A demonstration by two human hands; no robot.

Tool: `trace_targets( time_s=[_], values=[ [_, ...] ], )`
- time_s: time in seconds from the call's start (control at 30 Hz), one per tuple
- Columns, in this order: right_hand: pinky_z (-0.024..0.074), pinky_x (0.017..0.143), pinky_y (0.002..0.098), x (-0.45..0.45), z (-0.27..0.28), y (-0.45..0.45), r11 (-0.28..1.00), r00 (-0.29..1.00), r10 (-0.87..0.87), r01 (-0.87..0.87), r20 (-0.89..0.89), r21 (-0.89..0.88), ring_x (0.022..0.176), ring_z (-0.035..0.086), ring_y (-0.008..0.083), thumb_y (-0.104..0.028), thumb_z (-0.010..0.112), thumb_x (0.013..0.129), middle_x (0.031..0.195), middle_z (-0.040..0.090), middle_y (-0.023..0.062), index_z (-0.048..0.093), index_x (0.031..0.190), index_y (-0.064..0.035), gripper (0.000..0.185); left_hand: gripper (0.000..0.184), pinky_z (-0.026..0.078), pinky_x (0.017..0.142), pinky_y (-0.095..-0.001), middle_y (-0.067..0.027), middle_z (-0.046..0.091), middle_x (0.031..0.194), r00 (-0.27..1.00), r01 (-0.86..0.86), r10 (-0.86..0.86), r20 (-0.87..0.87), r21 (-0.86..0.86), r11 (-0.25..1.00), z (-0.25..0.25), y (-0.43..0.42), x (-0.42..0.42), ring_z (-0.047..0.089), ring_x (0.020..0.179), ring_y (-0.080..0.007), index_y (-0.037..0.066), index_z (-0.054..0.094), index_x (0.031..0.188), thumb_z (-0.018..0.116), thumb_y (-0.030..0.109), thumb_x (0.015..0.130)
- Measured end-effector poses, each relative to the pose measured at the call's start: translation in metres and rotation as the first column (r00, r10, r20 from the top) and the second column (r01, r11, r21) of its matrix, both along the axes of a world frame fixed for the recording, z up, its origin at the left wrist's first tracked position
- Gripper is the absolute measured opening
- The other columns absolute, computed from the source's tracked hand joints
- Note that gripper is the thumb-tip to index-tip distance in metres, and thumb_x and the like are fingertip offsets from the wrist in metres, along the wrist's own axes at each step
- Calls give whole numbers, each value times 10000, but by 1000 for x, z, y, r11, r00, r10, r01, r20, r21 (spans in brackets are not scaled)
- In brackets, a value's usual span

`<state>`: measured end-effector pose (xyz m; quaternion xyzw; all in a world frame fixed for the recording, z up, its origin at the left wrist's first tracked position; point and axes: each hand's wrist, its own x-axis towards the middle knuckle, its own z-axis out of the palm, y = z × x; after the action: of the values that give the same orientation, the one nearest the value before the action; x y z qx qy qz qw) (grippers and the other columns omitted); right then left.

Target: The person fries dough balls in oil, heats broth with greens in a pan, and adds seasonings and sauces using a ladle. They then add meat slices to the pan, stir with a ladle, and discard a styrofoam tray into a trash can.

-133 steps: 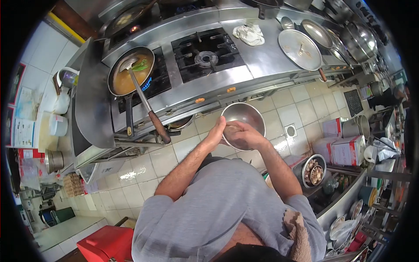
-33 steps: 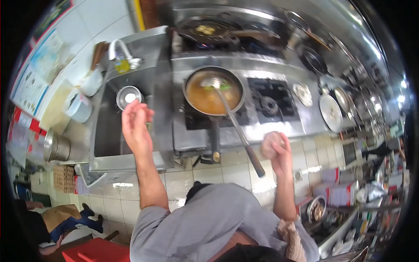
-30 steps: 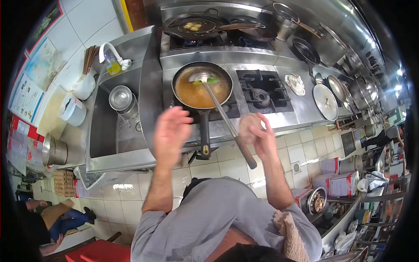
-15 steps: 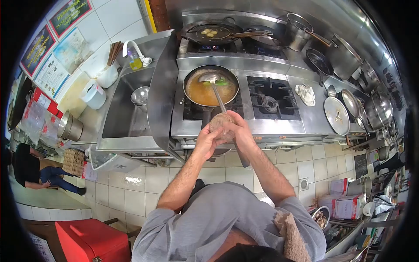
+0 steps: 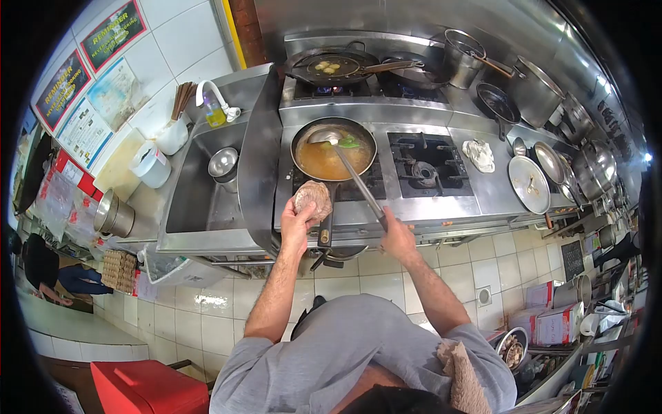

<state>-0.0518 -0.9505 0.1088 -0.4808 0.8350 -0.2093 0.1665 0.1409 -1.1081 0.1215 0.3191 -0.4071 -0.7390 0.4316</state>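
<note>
A black frying pan (image 5: 294,153) with orange-brown broth (image 5: 321,163) and green pieces (image 5: 349,142) stands on the front left burner. My right hand (image 5: 398,238) is closed around the long handle of a metal ladle (image 5: 358,181), whose bowl dips into the broth. In my left hand (image 5: 296,226) is a bunched brownish cloth (image 5: 313,199), just left of the pan's handle (image 5: 325,231). Whether the cloth touches that handle, I cannot tell.
On the back burner, a wok (image 5: 301,72) carries a strainer with yellowish pieces over a flame. A sink (image 5: 200,179) with a metal bowl (image 5: 223,163) lies left of the divider. Right of the bare burner (image 5: 427,165) are a white cloth (image 5: 478,156) and pans. A person (image 5: 43,259) is far left.
My hands have moved apart. The left moved left with the cloth, while the right moved right and down with the ladle handle. The ladle now slants more across the pan.
</note>
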Motion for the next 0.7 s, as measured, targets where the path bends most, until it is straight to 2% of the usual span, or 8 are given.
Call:
trace_targets(
  time_s=[0.17, 0.23, 0.27, 0.3, 0.37, 0.4, 0.57, 0.7],
  values=[
    [474, 610, 408, -5, 14, 24, 937, 991, 54, -7, 124, -350, 724, 603, 316, -48, 599, 725, 770, 569, 158, 341, 1308, -93, 640, 446, 463, 790, -291, -78, 580, 1030, 987, -111, 137, 83, -257, 960, -5, -44, -9, 566, 918, -156, 27, 473, 1163, 649, 64, 755],
    [428, 450, 312, 8, 62, 40, 972, 692, 66, 117, 719, -202, 514, 549, 195, -39, 597, 752, 659, 528, 75, 319, 1312, -52, 625, 479, 485, 768, -314, -92, 583, 1049, 895, -40, 340, 290, -705, 708, 3, -65, -19, 576, 942, -191, 25, 454, 1184, 653, 78, 752],
    [354, 372, 246, 13, 67, 46, 963, 578, 31, 202, 815, -180, 422, 452, 103, -33, 597, 764, 611, 471, 16, 339, 1284, -26, 581, 479, 485, 768, -314, -92, 583, 1049, 896, -42, 339, 286, -706, 707, 11, -73, -28, 576, 942, -191, 25, 454, 1184, 653, 78, 752],
    [354, 372, 246, 15, 76, 51, 962, 581, 31, 203, 813, -181, 422, 452, 103, -33, 597, 764, 611, 471, 16, 339, 1284, -26, 581, 466, 470, 789, -338, -115, 587, 1042, 869, -21, 384, 313, -751, 660, 22, -77, -39, 578, 947, -223, 41, 474, 1162, 654, 92, 735],
    [346, 381, 247, 20, 91, 63, 956, 261, 78, 255, 962, -146, 421, 438, 114, 6, 571, 764, 572, 452, 27, 258, 1346, -38, 662, 455, 455, 810, -363, -138, 592, 1035, 842, 8, 424, 334, -792, 610, 36, -87, -57, 579, 953, -255, 56, 494, 1140, 656, 106, 718],
    [327, 364, 244, 24, 93, 68, 948, 164, 81, 291, 983, -127, 413, 421, 107, 8, 569, 761, 580, 445, 26, 361, 1237, -50, 523, 446, 444, 810, -384, -134, 593, 1037, 804, 96, 447, 391, -828, 552, 40, -92, -66, 571, 962, -270, 67, 496, 1130, 655, 113, 715],
    [314, 352, 237, 32, 99, 84, 937, -55, 91, 343, 994, -67, 421, 424, 101, 8, 554, 777, 626, 452, 32, 426, 1047, -75, 310, 451, 351, 923, -401, -56, 601, 1058, 576, 449, 623, 530, -841, 301, 35, -117, -104, 548, 1011, -225, 98, 480, 1123, 658, 135, 710],
    [314, 348, 233, 31, 94, 80, 929, -268, 136, 369, 954, -29, 429, 429, 99, -3, 548, 787, 635, 443, 30, 425, 1005, -79, 262, 675, 255, 992, -440, -76, 502, 1222, 386, 694, 561, 732, -631, 347, 22, -121, -119, 448, 1157, -233, 131, 379, 1262, 712, 230, 684]
  ],
)
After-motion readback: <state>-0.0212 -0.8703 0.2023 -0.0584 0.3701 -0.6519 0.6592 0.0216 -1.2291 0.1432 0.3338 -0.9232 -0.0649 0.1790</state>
